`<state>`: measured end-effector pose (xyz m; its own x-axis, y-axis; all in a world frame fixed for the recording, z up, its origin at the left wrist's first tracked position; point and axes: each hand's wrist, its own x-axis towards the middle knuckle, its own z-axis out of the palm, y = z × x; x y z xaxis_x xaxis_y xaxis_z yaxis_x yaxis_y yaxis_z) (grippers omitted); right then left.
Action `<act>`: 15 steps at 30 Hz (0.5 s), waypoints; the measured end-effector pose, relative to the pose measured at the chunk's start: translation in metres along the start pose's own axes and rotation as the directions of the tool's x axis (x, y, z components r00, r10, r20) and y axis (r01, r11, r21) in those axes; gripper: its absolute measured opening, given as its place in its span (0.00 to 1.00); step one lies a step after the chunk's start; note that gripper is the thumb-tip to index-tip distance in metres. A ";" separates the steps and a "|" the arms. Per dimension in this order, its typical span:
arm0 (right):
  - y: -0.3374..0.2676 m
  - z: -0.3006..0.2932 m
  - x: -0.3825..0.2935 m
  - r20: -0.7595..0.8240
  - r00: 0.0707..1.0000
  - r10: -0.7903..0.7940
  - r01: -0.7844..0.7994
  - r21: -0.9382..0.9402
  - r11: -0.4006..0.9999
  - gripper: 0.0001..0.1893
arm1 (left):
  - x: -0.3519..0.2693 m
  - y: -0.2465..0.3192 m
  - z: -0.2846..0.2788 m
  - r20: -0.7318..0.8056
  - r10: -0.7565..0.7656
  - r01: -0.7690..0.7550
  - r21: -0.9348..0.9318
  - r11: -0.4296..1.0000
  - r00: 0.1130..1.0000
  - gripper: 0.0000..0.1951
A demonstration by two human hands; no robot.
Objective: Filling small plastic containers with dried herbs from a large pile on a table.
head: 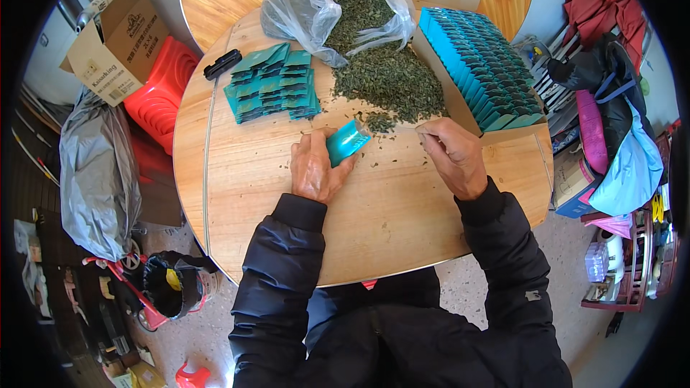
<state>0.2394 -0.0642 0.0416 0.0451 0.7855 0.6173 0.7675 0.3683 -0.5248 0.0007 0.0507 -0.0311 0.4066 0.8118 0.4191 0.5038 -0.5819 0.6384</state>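
My left hand point(316, 168) grips a shiny teal foil packet point(346, 143), tilted with its upper end towards the leaf pile. My right hand point(454, 154) is at the pile's near right edge, thumb and fingers pinched together; whether anything thin is between them is unclear. Between the hands lies a small clump of dried leaves point(379, 122), with crumbs scattered round it. Behind it a large heap of dried green leaf point(391, 85) spills from a clear plastic bag point(294, 8). Stacked teal packets point(272, 85) lie to the left of the heap.
A cardboard box point(458, 108) packed with rows of teal packets point(480, 67) stands at the right of the round wooden table point(377, 215). A black stapler-like tool point(222, 64) lies at the left. Beyond the table's left edge are red plastic stools point(161, 94) and a carton point(116, 48).
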 end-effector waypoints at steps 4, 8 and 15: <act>-0.003 -0.007 0.010 0.146 0.987 -0.073 0.077 -0.020 0.997 0.07 | -0.001 0.001 0.002 -0.029 0.107 -0.107 0.015 0.994 0.994 0.27; -0.008 -0.016 0.027 0.252 0.954 -0.165 0.194 -0.095 0.976 0.07 | -0.001 0.000 0.003 -0.040 0.173 -0.173 0.003 0.985 0.984 0.26; -0.017 -0.024 0.051 0.442 0.859 -0.258 0.356 -0.152 0.922 0.09 | -0.001 0.005 0.001 0.001 0.200 -0.200 0.001 0.980 0.980 0.28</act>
<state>0.2444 -0.0424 0.0960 -0.4423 0.7994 0.4066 0.8209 0.5435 -0.1755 0.0037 0.0468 -0.0294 0.4995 0.6791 0.5379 0.4130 -0.7325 0.5412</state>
